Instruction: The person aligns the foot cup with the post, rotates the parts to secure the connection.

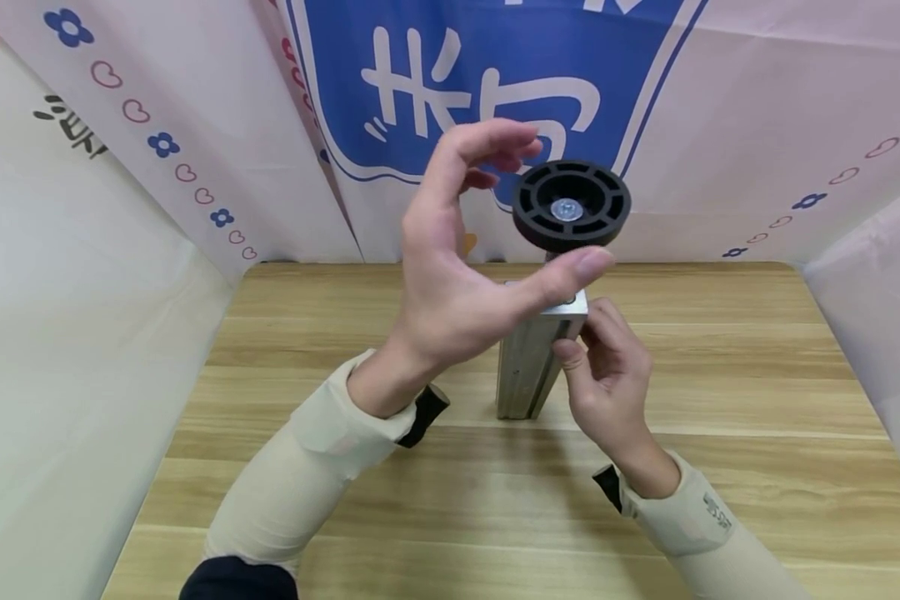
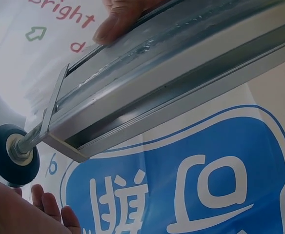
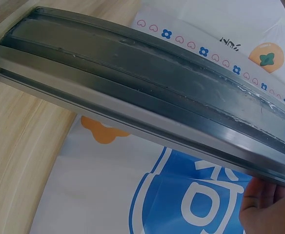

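A silver aluminium profile [image 1: 525,367] stands upright on the table, with a plate on its upper end. From that end rises a threaded stem [image 2: 32,138] carrying a round black levelling foot [image 1: 570,237], with a bolt head in the middle of its ribbed face. My right hand [image 1: 615,375] grips the profile near its top, thumb on the near side. Around the foot, my left hand [image 1: 457,267] is spread in a wide C, its thumb in front of the disc and its fingers beyond it. The left wrist view shows these fingers apart from the foot.
Under the profile lies a wood-grain table [image 1: 307,375]. A white printed cloth with a blue sign [image 1: 450,83] hangs right behind it, and pale sheets [image 1: 60,333] close off the sides. Each wrist wears a band with a black camera piece.
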`<state>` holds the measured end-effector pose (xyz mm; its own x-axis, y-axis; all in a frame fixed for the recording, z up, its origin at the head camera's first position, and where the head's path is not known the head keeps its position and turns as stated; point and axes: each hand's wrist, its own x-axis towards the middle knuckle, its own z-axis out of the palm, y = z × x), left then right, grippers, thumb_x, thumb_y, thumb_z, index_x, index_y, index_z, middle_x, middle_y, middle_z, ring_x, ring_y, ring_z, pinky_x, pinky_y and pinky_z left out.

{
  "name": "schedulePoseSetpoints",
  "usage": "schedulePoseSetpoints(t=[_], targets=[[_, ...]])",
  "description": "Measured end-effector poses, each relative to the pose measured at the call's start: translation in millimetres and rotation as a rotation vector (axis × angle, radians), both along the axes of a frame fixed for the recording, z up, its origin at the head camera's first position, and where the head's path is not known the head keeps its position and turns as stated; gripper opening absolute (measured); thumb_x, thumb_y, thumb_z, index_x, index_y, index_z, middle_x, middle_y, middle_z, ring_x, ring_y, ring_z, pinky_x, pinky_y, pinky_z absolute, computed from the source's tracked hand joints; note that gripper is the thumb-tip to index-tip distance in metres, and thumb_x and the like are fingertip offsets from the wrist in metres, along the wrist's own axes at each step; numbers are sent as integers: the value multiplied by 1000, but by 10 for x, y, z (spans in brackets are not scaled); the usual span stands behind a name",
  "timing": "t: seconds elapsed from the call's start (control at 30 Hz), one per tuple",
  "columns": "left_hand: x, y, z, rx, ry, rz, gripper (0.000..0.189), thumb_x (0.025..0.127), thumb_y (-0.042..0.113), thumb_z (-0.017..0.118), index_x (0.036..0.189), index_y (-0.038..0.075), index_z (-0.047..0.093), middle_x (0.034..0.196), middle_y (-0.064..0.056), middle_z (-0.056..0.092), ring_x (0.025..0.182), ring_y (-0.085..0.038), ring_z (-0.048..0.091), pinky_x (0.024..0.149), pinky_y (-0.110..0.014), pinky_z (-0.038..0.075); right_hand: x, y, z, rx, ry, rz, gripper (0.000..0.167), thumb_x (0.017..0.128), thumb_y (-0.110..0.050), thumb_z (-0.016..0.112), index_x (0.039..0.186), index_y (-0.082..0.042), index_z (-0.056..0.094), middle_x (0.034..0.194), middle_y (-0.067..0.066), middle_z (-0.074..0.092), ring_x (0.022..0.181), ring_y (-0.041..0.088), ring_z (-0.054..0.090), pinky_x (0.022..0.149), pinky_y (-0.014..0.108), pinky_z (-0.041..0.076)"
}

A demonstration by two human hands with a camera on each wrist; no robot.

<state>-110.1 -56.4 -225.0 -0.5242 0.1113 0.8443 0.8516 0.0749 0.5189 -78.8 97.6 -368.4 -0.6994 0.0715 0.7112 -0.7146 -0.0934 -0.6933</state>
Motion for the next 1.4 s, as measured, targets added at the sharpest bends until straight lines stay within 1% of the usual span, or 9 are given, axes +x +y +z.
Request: schedulePoseSetpoints(t=[0.07, 0.13, 0.4, 0.53, 0.77, 0.93, 1.1, 1.27, 1.4], targets=[[8, 8, 1, -12, 23, 36, 76, 63, 10, 94, 124, -15, 56, 121, -26, 66, 111, -21, 60, 97, -33, 44, -3, -1, 3, 2, 0, 2, 51, 98, -28, 71, 107, 22, 64, 93, 0, 56, 85, 12, 49, 73, 20, 46], [11, 14, 4, -14, 28, 50, 76, 64, 10, 95, 124, -15, 56, 121, -26, 65, 111, -20, 61, 98, -32, 44, -6, -1, 6, 3, -2, 2, 51, 98, -28, 71, 107, 22, 64, 94, -1, 57, 85, 12, 49, 73, 20, 46], [5, 20, 1, -6, 13, 32, 71, 68, 8, 91, 124, -15, 55, 119, -26, 67, 110, -16, 63, 97, -34, 45, -15, 3, 12, 8, -5, -2, 52, 98, -29, 71, 108, 22, 64, 94, -1, 57, 85, 11, 50, 73, 20, 46], [-8, 14, -3, 8, 23, 0, 66, 71, 8, 87, 124, -16, 54, 118, -28, 69, 110, -18, 62, 97, -35, 46, -16, 4, 13, 8, -5, -6, 53, 98, -29, 71, 108, 22, 64, 93, -1, 57, 84, 11, 50, 73, 20, 46], [-24, 14, -14, 70, 28, -94, 61, 76, 12, 76, 122, -20, 50, 115, -33, 70, 109, -33, 68, 105, -41, 48, -13, 8, 11, 8, -5, -4, 52, 98, -28, 71, 107, 22, 64, 94, -1, 57, 85, 11, 51, 73, 20, 46], [-35, 10, -26, 82, 5, -163, 56, 81, 11, 70, 121, -21, 49, 116, -36, 70, 112, -40, 72, 112, -45, 46, -4, 11, 8, 13, -8, -7, 52, 98, -28, 71, 109, 22, 65, 94, -1, 57, 84, 12, 50, 72, 20, 46], [-32, 2, -41, 82, -28, -226, 51, 84, 11, 62, 122, -21, 48, 120, -38, 69, 116, -43, 71, 112, -48, 49, 3, 12, 5, 23, -14, -12, 51, 98, -28, 71, 110, 21, 66, 94, -1, 58, 85, 12, 51, 73, 20, 47], [-23, 5, -34, 59, -31, -237, 51, 87, 11, 56, 125, -23, 48, 124, -40, 67, 119, -44, 70, 115, -48, 46, 8, 12, 0, 26, -20, -15, 50, 99, -28, 70, 109, 21, 66, 95, -2, 59, 85, 11, 52, 73, 20, 48], [-20, -3, -15, 41, -20, -222, 51, 89, 11, 52, 127, -23, 48, 128, -41, 64, 123, -48, 66, 109, -43, 47, 8, 4, 5, 27, -27, -15, 50, 99, -27, 70, 109, 21, 66, 94, -2, 58, 85, 11, 52, 72, 20, 48]])
